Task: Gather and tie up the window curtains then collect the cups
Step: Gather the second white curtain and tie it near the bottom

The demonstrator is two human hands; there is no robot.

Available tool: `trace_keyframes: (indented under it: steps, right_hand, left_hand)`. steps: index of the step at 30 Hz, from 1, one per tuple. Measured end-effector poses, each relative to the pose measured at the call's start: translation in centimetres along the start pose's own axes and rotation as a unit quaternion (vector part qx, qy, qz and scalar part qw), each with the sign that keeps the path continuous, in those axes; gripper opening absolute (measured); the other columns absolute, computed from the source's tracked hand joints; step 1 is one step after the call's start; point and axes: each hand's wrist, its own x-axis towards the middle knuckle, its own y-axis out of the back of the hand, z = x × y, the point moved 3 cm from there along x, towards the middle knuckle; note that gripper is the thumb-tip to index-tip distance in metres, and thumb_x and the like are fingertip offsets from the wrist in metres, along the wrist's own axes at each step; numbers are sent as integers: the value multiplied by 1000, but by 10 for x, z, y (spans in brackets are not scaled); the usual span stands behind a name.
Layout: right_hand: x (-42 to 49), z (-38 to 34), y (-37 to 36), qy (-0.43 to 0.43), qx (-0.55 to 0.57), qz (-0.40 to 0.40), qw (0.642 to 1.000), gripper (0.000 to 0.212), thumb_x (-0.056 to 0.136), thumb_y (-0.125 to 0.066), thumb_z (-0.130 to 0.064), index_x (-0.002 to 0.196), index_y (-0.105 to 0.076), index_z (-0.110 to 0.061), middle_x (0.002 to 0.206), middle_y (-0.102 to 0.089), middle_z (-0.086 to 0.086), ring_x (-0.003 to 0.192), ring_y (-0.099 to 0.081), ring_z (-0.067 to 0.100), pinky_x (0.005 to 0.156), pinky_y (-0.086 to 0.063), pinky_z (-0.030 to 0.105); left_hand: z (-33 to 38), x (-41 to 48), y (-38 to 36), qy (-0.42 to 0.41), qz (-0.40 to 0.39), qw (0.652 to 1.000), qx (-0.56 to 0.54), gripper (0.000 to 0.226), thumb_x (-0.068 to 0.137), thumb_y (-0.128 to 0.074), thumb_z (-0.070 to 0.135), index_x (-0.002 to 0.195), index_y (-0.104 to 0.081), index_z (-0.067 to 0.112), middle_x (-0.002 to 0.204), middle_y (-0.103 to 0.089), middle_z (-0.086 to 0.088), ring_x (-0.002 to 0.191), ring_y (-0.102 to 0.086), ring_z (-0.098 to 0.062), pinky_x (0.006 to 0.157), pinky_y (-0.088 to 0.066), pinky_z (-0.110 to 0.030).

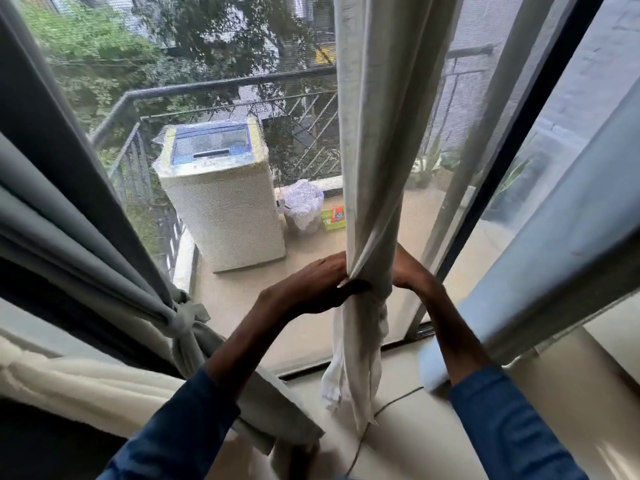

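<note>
A pale cream curtain (374, 133) hangs in the middle of the window, bunched into a narrow column. My left hand (311, 289) grips the bunch from the left at the gathered waist. My right hand (410, 271) wraps round it from the right, partly hidden behind the cloth. Below my hands the curtain's loose tail (356, 368) hangs to the floor. At the left, a grey-green curtain (79, 216) is gathered and tied with a knot (181, 320). No cups are in view.
A third pale curtain (571, 244) hangs at the right. Outside the screened window stand a washing machine (221, 192), a waste bin (301, 209) and a balcony railing (214, 88). A thin cord (384, 408) lies on the floor. A cream blanket (86, 382) lies lower left.
</note>
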Motion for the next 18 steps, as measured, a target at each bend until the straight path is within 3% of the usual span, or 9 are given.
trace_keyframes:
  steps: [3, 5, 7, 9, 10, 11, 12, 15, 18]
  right_hand:
    - [1, 3, -12, -15, 52, -14, 998, 40, 99, -54, -1, 138, -49, 3, 120, -57, 12, 117, -58, 29, 107, -45, 47]
    - [-6, 2, -15, -7, 46, -49, 998, 46, 98, -56, 1, 141, -44, 4, 126, -54, 14, 123, -53, 30, 110, -41, 39]
    - [-10, 4, -14, 14, 27, -43, 999, 52, 89, -69, 0, 137, -48, 5, 128, -54, 13, 125, -51, 27, 107, -41, 37]
    - [-11, 11, -8, 27, 26, 16, 999, 30, 83, -75, -6, 109, -65, 6, 108, -69, 15, 111, -64, 29, 89, -55, 42]
    - [-16, 13, -5, 26, 33, 46, 998, 13, 82, -74, -6, 89, -67, 3, 87, -72, 9, 96, -68, 19, 72, -57, 34]
    - [-20, 17, -5, 32, 58, 73, 995, 13, 82, -72, -4, 72, -65, -6, 67, -68, -4, 77, -64, 3, 57, -50, 22]
    - [-25, 21, -4, 40, 99, 107, 988, 23, 82, -70, -2, 65, -65, -17, 58, -65, -11, 63, -60, -5, 53, -44, 16]
    - [-52, 28, -3, 56, 238, 224, 943, 18, 86, -69, -7, 83, -73, -24, 70, -73, -8, 64, -70, 6, 58, -52, 24]
    - [-73, 34, -16, 57, 309, 225, 922, 11, 88, -73, -5, 90, -73, -16, 75, -75, 3, 66, -74, 20, 55, -54, 33]
  left_hand:
    - [-3, -3, -4, 25, -30, 999, 0, 35, 102, -52, 35, 129, -59, 14, 133, -57, -8, 119, -48, -18, 99, -41, -29]
    - [-4, -2, -7, 45, -44, 998, 21, 36, 103, -49, 39, 129, -59, 17, 132, -57, -7, 120, -51, -23, 96, -45, -41]
    - [-5, 0, -8, 61, -53, 996, 31, 38, 103, -45, 41, 127, -59, 14, 128, -60, -9, 117, -55, -27, 93, -47, -44]
    - [-7, 2, -11, 69, -51, 995, 42, 40, 103, -42, 43, 120, -59, 12, 120, -62, -10, 110, -58, -29, 89, -48, -45]
    - [-9, 2, -11, 79, -45, 995, 51, 39, 103, -41, 44, 116, -60, 12, 115, -63, -10, 106, -59, -30, 86, -49, -45]
    - [-12, 2, -12, 93, -35, 993, 59, 38, 103, -41, 45, 112, -59, 12, 111, -63, -10, 101, -59, -31, 83, -49, -46]
    - [-14, 4, -12, 105, -22, 992, 65, 38, 103, -41, 44, 108, -59, 12, 106, -63, -10, 97, -60, -33, 81, -49, -47]
    - [-18, 9, -14, 119, 24, 991, 55, 35, 104, -43, 37, 99, -58, 6, 96, -61, -13, 88, -59, -36, 77, -48, -49]
    - [-20, 14, -15, 154, 85, 984, -16, 31, 103, -47, 28, 96, -59, 0, 91, -64, -18, 79, -64, -35, 71, -52, -48]
